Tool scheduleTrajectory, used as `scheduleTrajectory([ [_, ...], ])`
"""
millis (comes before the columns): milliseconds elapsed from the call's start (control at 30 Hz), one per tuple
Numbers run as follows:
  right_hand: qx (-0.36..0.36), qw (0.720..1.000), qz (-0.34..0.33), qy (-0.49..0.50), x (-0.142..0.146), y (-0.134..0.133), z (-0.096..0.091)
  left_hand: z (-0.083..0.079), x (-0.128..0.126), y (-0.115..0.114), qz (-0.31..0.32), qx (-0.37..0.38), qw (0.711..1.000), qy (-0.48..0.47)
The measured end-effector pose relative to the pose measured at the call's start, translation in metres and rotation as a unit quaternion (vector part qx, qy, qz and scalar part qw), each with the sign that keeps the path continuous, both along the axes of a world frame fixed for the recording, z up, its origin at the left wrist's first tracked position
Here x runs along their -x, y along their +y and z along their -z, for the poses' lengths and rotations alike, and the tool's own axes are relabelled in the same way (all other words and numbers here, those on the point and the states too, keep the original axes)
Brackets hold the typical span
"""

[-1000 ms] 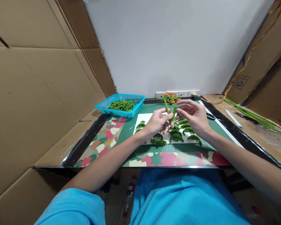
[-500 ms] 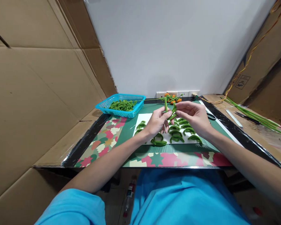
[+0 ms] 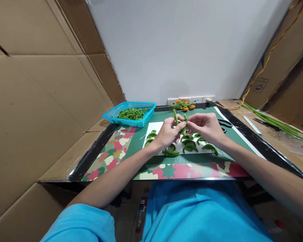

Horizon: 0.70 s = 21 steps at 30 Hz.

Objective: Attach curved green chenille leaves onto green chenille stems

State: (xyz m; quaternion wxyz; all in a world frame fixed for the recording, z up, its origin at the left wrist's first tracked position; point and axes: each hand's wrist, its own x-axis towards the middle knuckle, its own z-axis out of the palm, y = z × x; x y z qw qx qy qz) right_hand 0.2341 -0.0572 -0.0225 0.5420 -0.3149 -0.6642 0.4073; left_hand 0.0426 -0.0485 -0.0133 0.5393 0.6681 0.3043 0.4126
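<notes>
My left hand (image 3: 168, 134) and my right hand (image 3: 206, 127) meet over a white sheet (image 3: 155, 128) on the table. Both pinch one green fuzzy pipe cleaner (image 3: 183, 123), bent so that its two ends stick up between my fingertips. Several curved green pipe cleaner pieces (image 3: 189, 145) lie on the sheet under and just in front of my hands.
A blue basket (image 3: 114, 114) of green pieces stands at the back left. Orange and green finished pieces (image 3: 184, 106) lie by the wall. Black scissors (image 3: 224, 123) rest right of my hands. Long green stems (image 3: 272, 123) lie on the right. Cardboard walls stand on both sides.
My right hand's fingers have closed in and both hands have drawn together. The pipe cleaner's two ends now stand closer to each other.
</notes>
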Motion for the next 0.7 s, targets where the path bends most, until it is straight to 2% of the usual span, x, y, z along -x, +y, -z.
scheduleTrajectory([
  [233,-0.008,1.000,-0.006,0.012,0.0016,0.0022,0.0041,-0.0046,0.0000,0.0006,0.014,0.019,1.000,0.010],
  [433,0.025,0.999,-0.026,0.017,0.0016,0.0044,0.0063,0.0020,-0.0024,0.0015,0.018,-0.006,0.999,-0.041],
  [700,0.006,1.000,0.009,-0.002,0.0000,-0.0026,0.0003,-0.0034,-0.0042,-0.0011,0.043,0.015,0.998,-0.034],
])
